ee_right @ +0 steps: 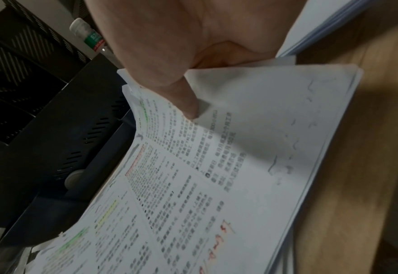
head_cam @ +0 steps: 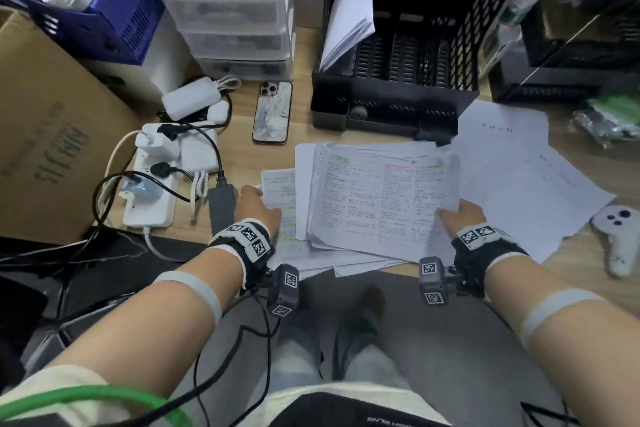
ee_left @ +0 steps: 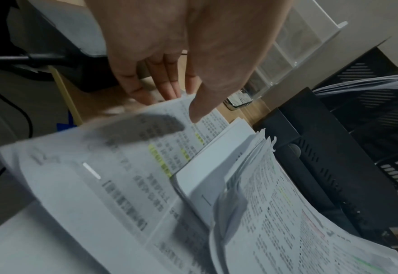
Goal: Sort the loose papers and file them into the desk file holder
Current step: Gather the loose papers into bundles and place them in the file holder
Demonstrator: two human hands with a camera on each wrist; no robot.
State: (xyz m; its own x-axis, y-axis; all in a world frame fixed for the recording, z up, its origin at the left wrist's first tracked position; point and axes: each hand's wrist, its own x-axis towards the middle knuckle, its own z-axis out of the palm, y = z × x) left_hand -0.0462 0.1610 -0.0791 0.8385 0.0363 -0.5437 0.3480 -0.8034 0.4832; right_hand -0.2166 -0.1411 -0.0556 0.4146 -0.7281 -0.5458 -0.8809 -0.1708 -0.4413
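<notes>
A messy pile of printed papers [head_cam: 377, 198] with highlighted text lies on the wooden desk in front of the black mesh file holder [head_cam: 464, 45]. The holder's left slot holds a few white sheets [head_cam: 349, 10]. My left hand [head_cam: 263, 198] holds the left edge of a lower sheet [ee_left: 160, 140], thumb on top and fingers [ee_left: 167, 87] under it. My right hand [head_cam: 450, 211] grips the top stack [ee_right: 216, 166] at its near right corner. Its thumb [ee_right: 188, 103] presses down on the page and the fingers are hidden beneath. More loose sheets [head_cam: 519, 177] lie spread to the right.
A phone [head_cam: 272, 113], a power strip [head_cam: 152, 184] with chargers and cables, and a cardboard box [head_cam: 45, 121] sit to the left. White drawers [head_cam: 225, 10] stand behind. A white controller [head_cam: 616, 243] and a bottle [head_cam: 519, 7] are at the right.
</notes>
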